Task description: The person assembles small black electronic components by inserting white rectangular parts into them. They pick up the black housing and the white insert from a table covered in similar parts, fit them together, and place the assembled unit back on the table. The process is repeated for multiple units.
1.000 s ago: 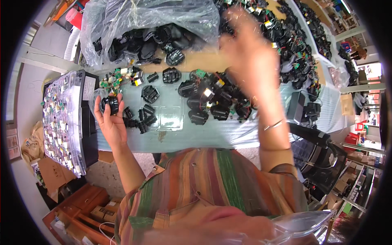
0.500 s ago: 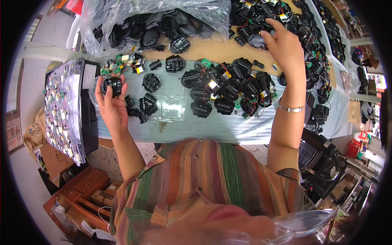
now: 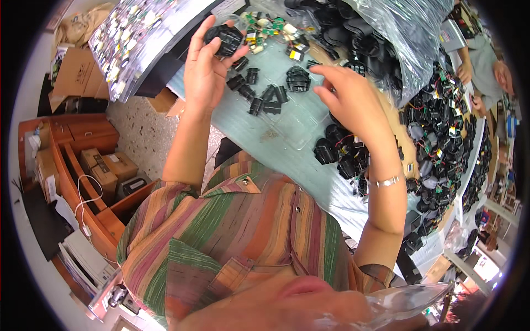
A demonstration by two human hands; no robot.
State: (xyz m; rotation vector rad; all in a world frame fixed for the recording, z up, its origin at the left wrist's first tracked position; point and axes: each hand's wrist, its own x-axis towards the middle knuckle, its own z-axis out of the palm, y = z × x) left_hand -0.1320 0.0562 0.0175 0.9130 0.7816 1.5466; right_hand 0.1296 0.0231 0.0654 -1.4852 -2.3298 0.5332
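My left hand [image 3: 207, 66] grips a round black plastic housing [image 3: 225, 39], raised over the table's left part. Thumb and fingers hold it by its edges. My right hand [image 3: 350, 96] hovers near the middle of the table, index finger and thumb apart, with nothing visible between them. Its index fingertip is close to a small black part [image 3: 313, 64]; whether they touch I cannot tell. Another black housing [image 3: 298, 79] lies just left of that hand. Several small black cylindrical parts [image 3: 270, 100] are scattered between my hands. Black housings with wires [image 3: 334, 148] lie partly hidden under my right forearm.
Green circuit boards and battery cells [image 3: 270, 30] are piled beyond my left hand. A board-covered panel [image 3: 130, 38] stands at the left. Behind are plastic sheeting [image 3: 406, 38] and a large heap of black parts [image 3: 436, 149]. Another person's hand [image 3: 465, 71] shows at far right.
My view has turned toward the left. My right hand has moved from the far heap to near the loose housing and small parts. My left hand still holds its housing.
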